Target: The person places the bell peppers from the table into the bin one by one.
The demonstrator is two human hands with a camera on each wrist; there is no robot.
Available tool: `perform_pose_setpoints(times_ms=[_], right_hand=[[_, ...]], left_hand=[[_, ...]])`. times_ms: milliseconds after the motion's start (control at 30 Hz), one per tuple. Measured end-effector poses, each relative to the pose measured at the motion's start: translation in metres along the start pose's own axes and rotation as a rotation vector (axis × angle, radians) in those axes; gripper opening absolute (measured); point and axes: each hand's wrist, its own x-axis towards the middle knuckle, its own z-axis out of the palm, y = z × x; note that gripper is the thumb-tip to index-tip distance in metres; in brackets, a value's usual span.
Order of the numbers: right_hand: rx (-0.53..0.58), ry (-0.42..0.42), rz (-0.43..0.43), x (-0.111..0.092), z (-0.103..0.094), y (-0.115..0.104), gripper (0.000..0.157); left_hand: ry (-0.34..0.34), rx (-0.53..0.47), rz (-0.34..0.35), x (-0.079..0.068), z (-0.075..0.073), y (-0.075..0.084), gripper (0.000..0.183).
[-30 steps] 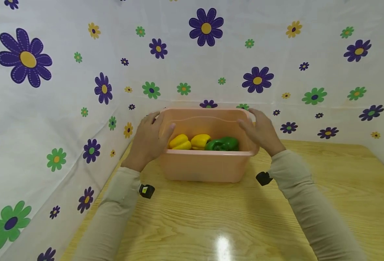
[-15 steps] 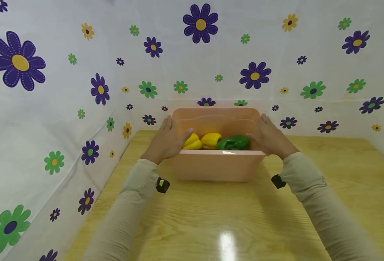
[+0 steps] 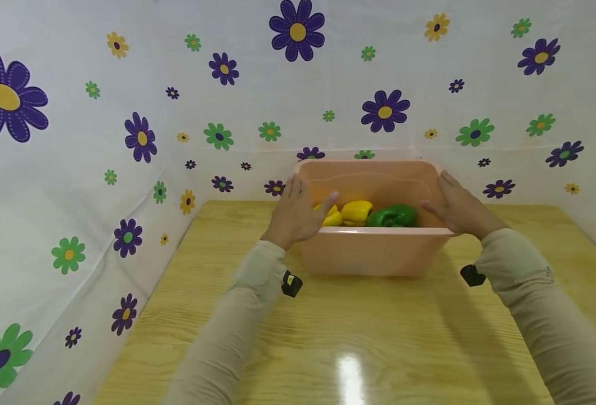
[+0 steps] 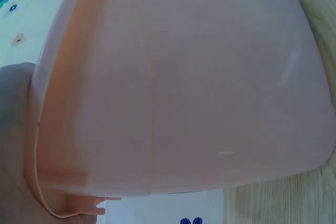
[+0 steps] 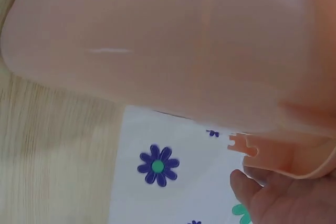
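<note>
A peach plastic bin [image 3: 368, 253] stands at the back of the table, held at its two ends. My left hand [image 3: 294, 216] grips the left rim, its thumb reaching over the inside. On the opposite end my right hand [image 3: 464, 211] holds the right rim the same way, and in the right wrist view curled fingers [image 5: 247, 187] show beneath the rim. Inside the bin lie two yellow bell peppers, one [image 3: 357, 212] in the middle and one [image 3: 333, 218] partly behind my left thumb, plus a green bell pepper [image 3: 393, 216] at the right. The front wall hides their lower parts.
The wooden table [image 3: 358, 332] extends in front and to both sides. A white cloth [image 3: 247, 107] printed with flowers hangs close behind the bin and along the left side. Small black wrist cameras [image 3: 291, 283] sit under both sleeves.
Both hands have shifted the bin to the right across the table, with the peppers inside. At first the hands were settling on the rim; now they hold it. The head view has turned slightly right.
</note>
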Motion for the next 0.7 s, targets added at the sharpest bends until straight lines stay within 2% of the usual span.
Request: perform_pose_setpoints(times_ms=[167,300,433,700], right_hand=[[0.054,0.024,0.021,0.000,-0.009,0.000,0.089],[0.103,0.027,0.071,0.003,-0.001,-0.005,0.094],[0.074,0.039,0.092,0.002,0.004,-0.005,0.097],[0.085,0.024,0.095,-0.002,0.004,0.001,0.101]], left_hand=[[0.011,0.049,0.029,0.004,-0.003,0.008,0.100],[-0.018,0.064,0.035,0.007,-0.007,0.007,0.101],[-0.057,0.037,0.030,0.008,-0.005,0.006,0.103],[-0.057,0.018,0.019,0.006,0.002,0.010,0.104]])
